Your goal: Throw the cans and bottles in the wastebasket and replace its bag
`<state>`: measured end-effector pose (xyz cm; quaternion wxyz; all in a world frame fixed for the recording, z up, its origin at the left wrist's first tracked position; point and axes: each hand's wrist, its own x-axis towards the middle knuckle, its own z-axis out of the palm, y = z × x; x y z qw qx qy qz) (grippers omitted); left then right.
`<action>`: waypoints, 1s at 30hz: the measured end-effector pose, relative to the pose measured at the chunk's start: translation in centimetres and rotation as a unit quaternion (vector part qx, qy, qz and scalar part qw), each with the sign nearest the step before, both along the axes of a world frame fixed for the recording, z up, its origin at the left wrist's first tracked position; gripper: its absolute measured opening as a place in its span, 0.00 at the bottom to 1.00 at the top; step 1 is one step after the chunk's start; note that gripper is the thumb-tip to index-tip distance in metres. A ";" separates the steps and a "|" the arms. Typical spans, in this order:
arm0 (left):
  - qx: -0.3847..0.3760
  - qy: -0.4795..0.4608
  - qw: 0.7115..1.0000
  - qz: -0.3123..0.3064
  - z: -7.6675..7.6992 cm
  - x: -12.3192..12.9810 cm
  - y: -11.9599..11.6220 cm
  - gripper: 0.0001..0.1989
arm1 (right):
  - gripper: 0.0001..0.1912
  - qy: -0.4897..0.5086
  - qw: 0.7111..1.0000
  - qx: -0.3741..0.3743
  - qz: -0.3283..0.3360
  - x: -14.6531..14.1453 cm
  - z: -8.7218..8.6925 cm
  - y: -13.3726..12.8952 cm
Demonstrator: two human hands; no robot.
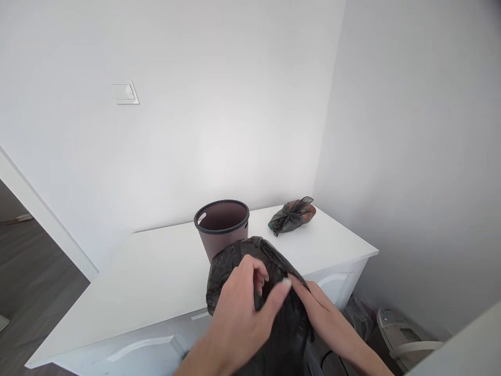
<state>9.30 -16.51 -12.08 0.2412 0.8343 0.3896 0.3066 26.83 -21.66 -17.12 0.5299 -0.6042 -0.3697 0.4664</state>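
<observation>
A black plastic garbage bag (230, 256) hangs in front of the cabinet's near edge, its mouth spread toward me. My left hand (246, 308) is over the bag's opening, fingers curled and thumb stretched apart, with nothing visible between them. At the right side of the mouth, my right hand (317, 305) holds the bag's edge. Its fingertips are partly hidden by the film. Behind the bag stands a brownish-purple trash bin (223, 240) with a dark rim and handle holes, its lower part covered by the bag.
A small knotted black bag (291, 215) with contents lies on the white cabinet top (156, 277) near the wall corner. A light switch (127, 93) is on the wall. To the lower right, a grey-white appliance (405, 329) sits on the floor.
</observation>
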 end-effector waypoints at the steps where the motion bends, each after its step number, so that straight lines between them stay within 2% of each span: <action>1: -0.015 0.001 1.000 0.017 0.3 0.5 0.4 0.17 | 0.34 -0.016 1.000 0.012 0.013 -0.4 0.4 -0.3; 4: -0.062 -0.005 0.998 0.023 1.2 0.9 1.7 0.20 | 0.33 -0.079 0.996 0.010 0.046 -1.1 1.8 -0.9; 8: -0.101 -0.059 0.993 -0.029 2.0 0.1 2.4 0.20 | 0.33 -0.139 0.987 0.029 0.068 -0.8 3.1 -1.3; 14: -0.248 -0.086 0.960 -0.097 3.7 -2.5 2.6 0.20 | 0.30 -0.207 0.972 0.080 0.081 2.2 4.3 -0.7; 20: -0.356 -0.121 0.913 -0.158 4.3 -4.0 3.8 0.19 | 0.20 -0.276 0.942 0.121 0.148 5.8 6.1 0.0; 24: -0.373 -0.142 0.897 -0.188 4.5 -4.0 4.5 0.20 | 0.13 -0.344 0.921 0.088 0.160 7.6 6.8 -0.1; 30: -0.357 -0.087 0.907 -0.205 6.2 -4.4 5.4 0.19 | 0.14 -0.444 0.877 0.065 0.175 9.3 8.0 -0.7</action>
